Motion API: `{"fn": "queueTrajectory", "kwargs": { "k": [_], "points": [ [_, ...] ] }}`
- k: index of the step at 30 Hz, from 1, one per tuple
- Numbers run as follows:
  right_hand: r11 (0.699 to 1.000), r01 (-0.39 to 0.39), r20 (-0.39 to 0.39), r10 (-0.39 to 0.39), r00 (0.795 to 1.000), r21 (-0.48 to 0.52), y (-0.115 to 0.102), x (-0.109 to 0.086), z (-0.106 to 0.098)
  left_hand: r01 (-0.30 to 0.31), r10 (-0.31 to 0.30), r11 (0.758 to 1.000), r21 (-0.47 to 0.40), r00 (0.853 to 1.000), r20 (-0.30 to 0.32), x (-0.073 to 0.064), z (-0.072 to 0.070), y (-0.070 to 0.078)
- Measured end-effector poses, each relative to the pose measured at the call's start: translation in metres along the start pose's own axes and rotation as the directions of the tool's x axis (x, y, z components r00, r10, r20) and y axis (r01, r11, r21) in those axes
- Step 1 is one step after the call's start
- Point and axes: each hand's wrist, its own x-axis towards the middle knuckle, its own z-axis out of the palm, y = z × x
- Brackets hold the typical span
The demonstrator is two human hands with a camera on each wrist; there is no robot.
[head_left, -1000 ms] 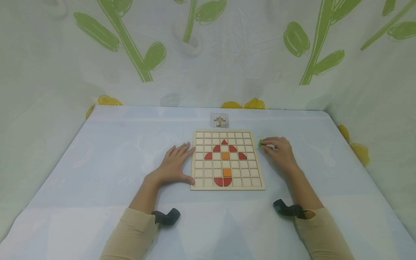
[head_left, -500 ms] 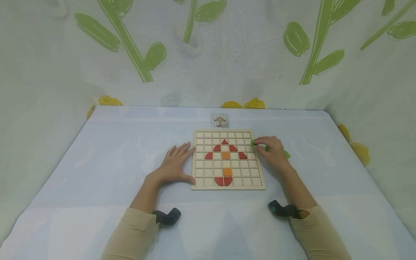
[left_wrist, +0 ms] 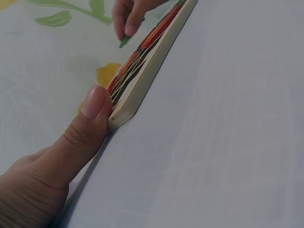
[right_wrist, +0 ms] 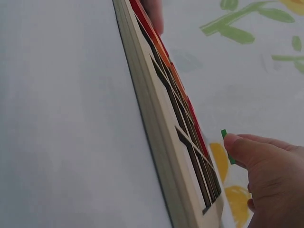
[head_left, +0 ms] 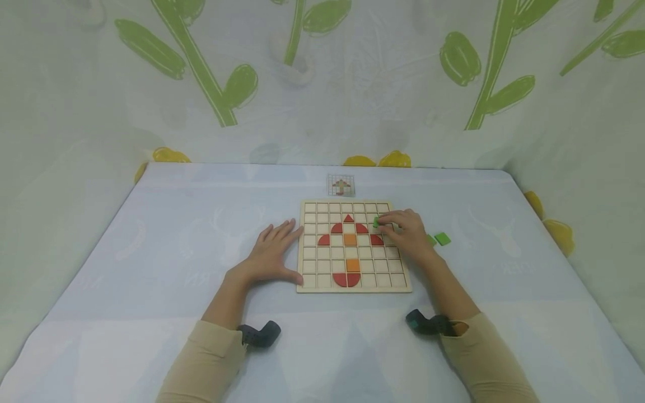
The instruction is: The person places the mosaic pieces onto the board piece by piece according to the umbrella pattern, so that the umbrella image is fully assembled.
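Note:
A wooden grid board [head_left: 322,284] lies on the table, holding a red triangle [head_left: 348,219], several red quarter-round pieces [head_left: 376,240] and two orange squares [head_left: 353,265]. My left hand [head_left: 269,254] rests at the board's left edge with fingers spread; in the left wrist view its thumb [left_wrist: 95,104] touches the board's corner. My right hand [head_left: 405,232] pinches a green tile [head_left: 375,222] between thumb and fingertips, held over the right part of the board. The right wrist view shows that green tile [right_wrist: 228,147] on edge, above the board's surface.
Behind the board lies a small pattern card [head_left: 341,185] with a printed grid figure. Right of the board, partly behind the right hand, are loose green tiles [head_left: 442,239] on the white tablecloth. Dark wrist cameras [head_left: 428,323] sit at both cuffs.
My right hand has moved left with the green tile, from beside the board to over its right columns. Loose green tiles have come into view behind it. The left hand stays put.

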Motion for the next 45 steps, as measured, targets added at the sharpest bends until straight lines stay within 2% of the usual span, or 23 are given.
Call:
{"fn": "queueTrajectory", "kwargs": {
  "k": [12, 20, 30, 45],
  "points": [
    [1.000, -0.005, 0.080, 0.006, 0.997, -0.005, -0.012, 0.010, 0.017, -0.005, 0.005, 1.000, 0.005, 1.000, -0.006, 0.000, 0.000, 0.000],
    [0.998, -0.022, 0.155, 0.032, 0.987, -0.066, -0.018, 0.017, 0.027, 0.010, -0.010, 1.000, 0.022, 1.000, -0.006, -0.001, -0.001, 0.001],
    [0.997, 0.020, 0.192, -0.006, 0.981, -0.071, -0.019, 0.020, 0.038, 0.003, -0.003, 1.000, 0.019, 1.000, -0.008, 0.000, 0.001, 0.000],
    [0.998, -0.038, 0.247, 0.047, 0.968, -0.040, -0.024, 0.023, 0.043, 0.001, -0.001, 1.000, 0.021, 1.000, -0.009, 0.001, 0.001, -0.001]
  ]
}}
